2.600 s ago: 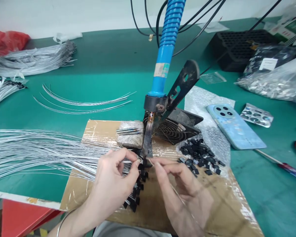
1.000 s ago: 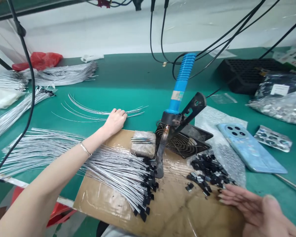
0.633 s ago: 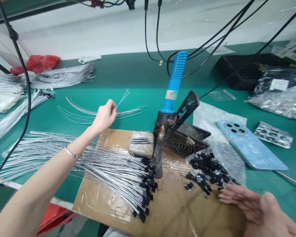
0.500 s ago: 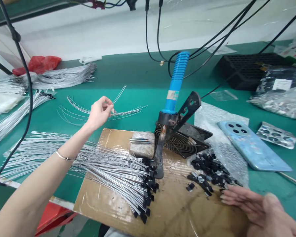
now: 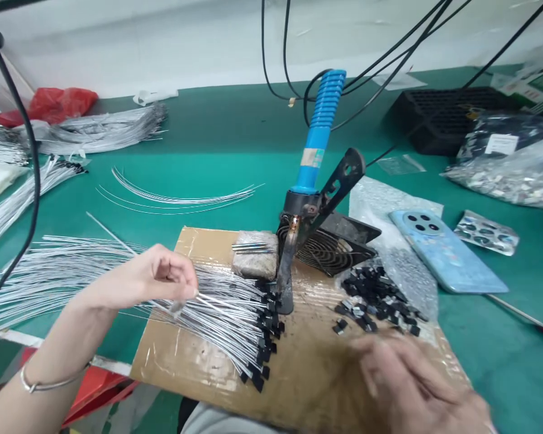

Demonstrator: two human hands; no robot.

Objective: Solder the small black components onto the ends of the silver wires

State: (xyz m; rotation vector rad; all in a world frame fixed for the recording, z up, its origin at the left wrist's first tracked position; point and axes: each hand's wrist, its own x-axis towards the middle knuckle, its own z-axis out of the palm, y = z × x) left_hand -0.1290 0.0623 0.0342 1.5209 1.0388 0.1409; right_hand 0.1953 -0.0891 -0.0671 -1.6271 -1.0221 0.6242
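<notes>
My left hand (image 5: 158,277) is closed in a pinch on a thin white wire (image 5: 108,232), whose ends stick out on both sides of the fingers. Below that hand lies a spread bundle of white wires (image 5: 226,334) with black connectors (image 5: 257,380) at the right ends. My right hand (image 5: 411,380) is smeared by motion over the cardboard (image 5: 317,367), just in front of a pile of small black connector pieces (image 5: 380,295). Whether its fingertips hold anything cannot be made out.
A blue-handled soldering iron (image 5: 321,114) leans in a black stand beside a worn block (image 5: 256,262) bearing short rods. Loose wires (image 5: 176,200) curve behind. A blue phone (image 5: 452,253) lies right, near bagged parts (image 5: 511,175). Black cables (image 5: 34,163) hang left.
My left hand has come from the loose wires at the back toward me, carrying the wire over the bundle. My right hand has moved left across the cardboard, and the view has shifted slightly.
</notes>
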